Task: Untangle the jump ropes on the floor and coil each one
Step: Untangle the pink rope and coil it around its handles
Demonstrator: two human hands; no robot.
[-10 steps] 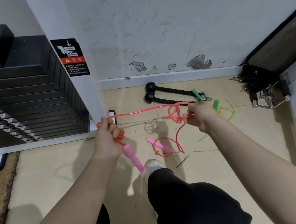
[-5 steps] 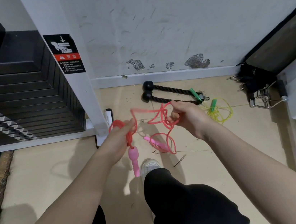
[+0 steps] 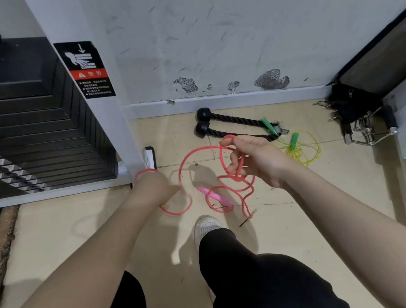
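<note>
Holding the pink rope up between two hands

I see both hands raised over the beige tiled floor (image 3: 295, 219). My left hand (image 3: 149, 189) is closed around the thin pink plastic jump rope (image 3: 185, 166), and a small loop of the cord shows above the knuckles. My right hand (image 3: 254, 160) has its fingers curled through several loose turns of the same rope. From there the cord hangs down in tangled loops to the floor, where one pink plastic handle (image 3: 215, 196) lies. The thin yellow jump rope with green handles (image 3: 302, 151) lies in a small heap just right of my right hand, near the black braided rope attachment with ball ends (image 3: 231, 121) at the wall.
</note>
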